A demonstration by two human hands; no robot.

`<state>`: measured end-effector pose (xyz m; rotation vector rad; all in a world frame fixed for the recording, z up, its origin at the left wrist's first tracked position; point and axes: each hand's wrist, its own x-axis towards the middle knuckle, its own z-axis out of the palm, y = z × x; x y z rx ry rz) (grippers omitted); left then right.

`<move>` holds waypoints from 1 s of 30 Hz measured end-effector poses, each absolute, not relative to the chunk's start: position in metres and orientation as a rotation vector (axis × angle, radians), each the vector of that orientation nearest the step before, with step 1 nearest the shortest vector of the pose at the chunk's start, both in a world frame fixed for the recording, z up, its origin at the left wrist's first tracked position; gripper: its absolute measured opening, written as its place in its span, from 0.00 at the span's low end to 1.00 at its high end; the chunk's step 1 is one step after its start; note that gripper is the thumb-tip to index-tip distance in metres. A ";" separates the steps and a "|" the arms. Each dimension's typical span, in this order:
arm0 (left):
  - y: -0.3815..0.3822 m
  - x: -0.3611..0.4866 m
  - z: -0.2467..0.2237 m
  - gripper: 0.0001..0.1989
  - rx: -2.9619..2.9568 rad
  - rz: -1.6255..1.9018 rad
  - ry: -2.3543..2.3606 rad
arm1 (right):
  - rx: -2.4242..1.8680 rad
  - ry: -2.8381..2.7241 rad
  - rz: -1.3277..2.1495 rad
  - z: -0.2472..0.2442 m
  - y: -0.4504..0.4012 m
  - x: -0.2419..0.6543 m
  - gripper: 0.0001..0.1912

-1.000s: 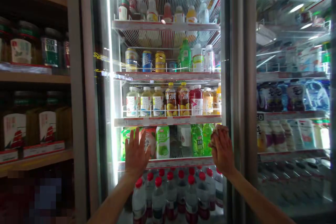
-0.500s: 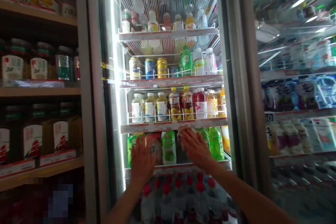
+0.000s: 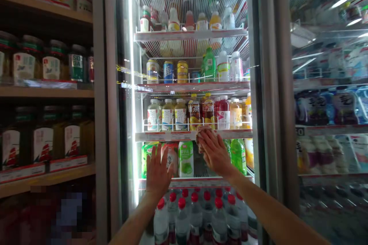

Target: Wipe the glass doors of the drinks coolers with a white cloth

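Observation:
A closed glass door stands before a lit drinks cooler. My left hand point(image 3: 160, 170) is raised with its fingers spread, palm towards the glass, in front of the green and red drink packs; whether it touches the glass I cannot tell. My right hand point(image 3: 214, 151) presses a crumpled pale cloth point(image 3: 200, 132) against the door at the height of a shelf rail point(image 3: 172, 136). The cloth shows around the fingertips. Behind the glass, a green-and-white bottle point(image 3: 186, 159) stands between my two hands.
Wooden shelves with jars and dark bottles point(image 3: 43, 143) stand at the left. A metal door frame point(image 3: 276, 103) runs down right of my hands, with another drinks cooler beyond it. Red-capped bottles point(image 3: 196, 214) fill the cooler's bottom.
The view has shifted slightly, so the shelves appear further right. My right hand and the cloth have moved a little up against the glass. My left hand stays spread.

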<state>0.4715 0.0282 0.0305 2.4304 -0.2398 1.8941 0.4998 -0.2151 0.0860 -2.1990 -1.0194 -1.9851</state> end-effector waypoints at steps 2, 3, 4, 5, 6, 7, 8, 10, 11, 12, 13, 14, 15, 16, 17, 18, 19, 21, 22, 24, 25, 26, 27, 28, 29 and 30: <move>0.029 0.472 0.030 0.30 2.419 1.907 -0.263 | -2.160 -0.862 -2.042 0.097 -0.239 0.504 0.29; 0.028 0.473 0.030 0.29 2.416 1.916 -0.271 | -2.097 -0.701 -2.082 0.106 -0.254 0.509 0.29; 0.028 0.474 0.030 0.29 2.413 1.923 -0.271 | -2.021 -0.532 -2.106 0.115 -0.268 0.513 0.29; 0.027 0.474 0.029 0.29 2.410 1.926 -0.262 | -1.947 -0.383 -2.113 0.123 -0.278 0.517 0.29; 0.026 0.475 0.029 0.29 2.408 1.925 -0.250 | -1.890 -0.278 -2.105 0.129 -0.283 0.519 0.30; 0.025 0.475 0.029 0.29 2.406 1.921 -0.239 | -1.861 -0.233 -2.093 0.132 -0.282 0.520 0.30; 0.024 0.475 0.029 0.30 2.407 1.914 -0.235 | -1.859 -0.252 -2.085 0.131 -0.274 0.520 0.31; 0.024 0.473 0.029 0.30 2.417 1.896 -0.228 | -1.940 -0.467 -2.067 0.122 -0.244 0.514 0.31; 0.024 0.472 0.030 0.30 2.419 1.897 -0.232 | -2.005 -0.638 -2.047 0.115 -0.227 0.510 0.32; 0.025 0.471 0.030 0.30 2.424 1.904 -0.241 | -2.074 -0.823 -2.015 0.109 -0.211 0.506 0.32; 0.026 0.471 0.031 0.29 2.430 1.913 -0.250 | -2.132 -0.988 -1.979 0.103 -0.200 0.503 0.33; 0.027 0.470 0.031 0.29 2.436 1.923 -0.258 | -2.175 -1.107 -1.948 0.101 -0.194 0.501 0.33; 0.028 0.470 0.031 0.29 2.439 1.933 -0.264 | -2.199 -1.158 -1.934 0.100 -0.195 0.501 0.33; 0.028 0.471 0.031 0.30 2.440 1.943 -0.273 | -2.201 -1.130 -1.947 0.103 -0.202 0.502 0.33; 0.029 0.472 0.031 0.30 2.440 1.944 -0.276 | -2.179 -1.033 -1.982 0.108 -0.213 0.505 0.33; 0.029 0.473 0.030 0.30 2.436 1.941 -0.273 | -2.135 -0.889 -2.030 0.116 -0.228 0.508 0.33; 0.029 0.474 0.029 0.30 2.426 1.937 -0.268 | -2.074 -0.732 -2.076 0.124 -0.241 0.512 0.32; 0.027 0.475 0.028 0.30 2.403 1.929 -0.265 | -1.940 -0.468 -2.135 0.140 -0.259 0.517 0.32; 0.025 0.474 0.028 0.30 2.387 1.926 -0.263 | -1.890 -0.397 -2.144 0.145 -0.260 0.519 0.32; 0.019 0.469 0.033 0.29 2.334 1.934 -0.268 | -1.869 -0.434 -2.128 0.147 -0.245 0.518 0.34; 0.014 0.465 0.038 0.29 2.301 1.937 -0.287 | -1.899 -0.535 -2.101 0.145 -0.232 0.516 0.35; 0.007 0.461 0.045 0.28 2.264 1.931 -0.333 | -1.937 -0.663 -2.063 0.141 -0.216 0.514 0.35; -0.001 0.457 0.053 0.28 2.223 1.910 -0.405 | -1.965 -0.788 -2.020 0.137 -0.201 0.512 0.36; -0.010 0.454 0.062 0.27 2.177 1.873 -0.497 | -1.970 -0.889 -1.981 0.133 -0.188 0.510 0.37; -0.020 0.452 0.072 0.27 2.127 1.821 -0.593 | -1.952 -0.953 -1.953 0.130 -0.179 0.509 0.38; -0.031 0.452 0.082 0.26 2.074 1.755 -0.674 | -1.913 -0.985 -1.941 0.128 -0.174 0.509 0.38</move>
